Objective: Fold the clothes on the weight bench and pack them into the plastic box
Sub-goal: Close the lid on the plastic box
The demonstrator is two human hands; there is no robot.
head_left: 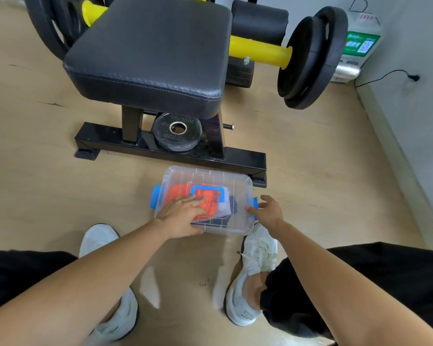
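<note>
Near edge: two bare forearms reach forward over black trousers and white shoes [255,260] on the wood floor [60,158].

Left hand [183,216]: released, fingers straight and flat on the lid of the plastic box [238,186], just near of the blue lid handle [206,192].

Right hand [268,212]: released, fingers loosely spread, grasping nothing. It is at the box's right side by the right blue latch [255,203]; contact cannot be confirmed.

Box: on the floor between the shoes and the table's black base bar, lid on. Left blue latch [156,197] is visible.

Through the clear lid: orange garment [179,192] left of centre, white garment [223,209] and dark garment [233,206] to its right.

Far: black padded table [155,46]. A weight plate [176,131] lies under it, with barbell plates [310,58] on a yellow sleeve [260,52] at far right.
</note>
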